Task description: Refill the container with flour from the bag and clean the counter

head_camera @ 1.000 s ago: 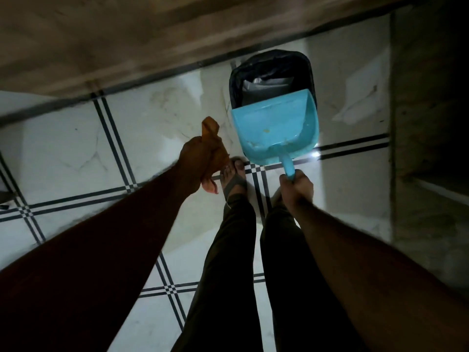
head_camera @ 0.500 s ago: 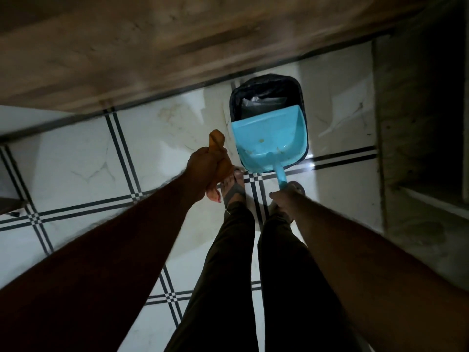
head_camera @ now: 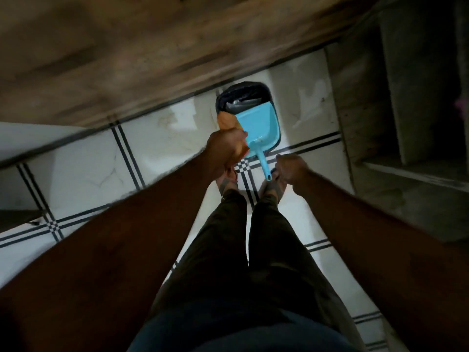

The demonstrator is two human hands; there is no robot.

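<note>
A light blue dustpan (head_camera: 261, 125) is tilted over a black-lined bin (head_camera: 241, 94) on the floor, its mouth toward the bin. My left hand (head_camera: 227, 148) grips an orange cloth (head_camera: 228, 120) and presses against the dustpan's left rear edge. My right hand (head_camera: 291, 168) hovers just right of the free end of the dustpan handle (head_camera: 264, 166), fingers loosely curled and off it. No flour bag, container or counter top is visible.
I stand on white floor tiles with dark double lines (head_camera: 132, 158), my legs and sandalled feet (head_camera: 228, 184) right before the bin. A brown cabinet front (head_camera: 152, 52) runs behind the bin. Dark shelving (head_camera: 406, 123) stands at the right.
My right hand has come off the dustpan handle and shifted right. My left hand with the cloth has moved right to the dustpan's edge. The view has pulled back from the bin.
</note>
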